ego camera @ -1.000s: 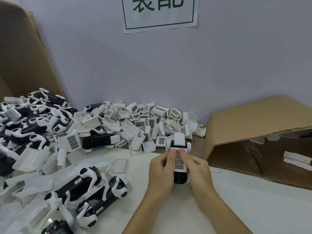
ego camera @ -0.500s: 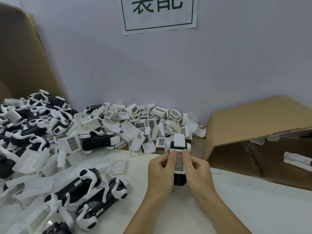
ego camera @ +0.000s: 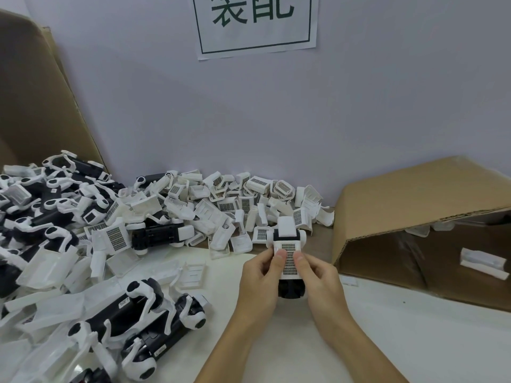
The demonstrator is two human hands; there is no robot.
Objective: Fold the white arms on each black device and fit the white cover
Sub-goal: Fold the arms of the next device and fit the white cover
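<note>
Black plastic device (ego camera: 291,289) sits mid-table, gripped by our left hand (ego camera: 260,280) and right hand (ego camera: 318,277), thumbs pressed on the white grid-patterned plastic cover (ego camera: 289,259). Suggest we press both thumbs evenly, keep the cover square, check the folded arms stay tucked.

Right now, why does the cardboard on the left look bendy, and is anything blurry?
Head view: the wide lens bows the cardboard sheet near the left edge; the wall sign is cut off at the top; light is soft and even, no glare; the left hand, right hand and white cover look fairly sharp, the corner pile softer.
</note>
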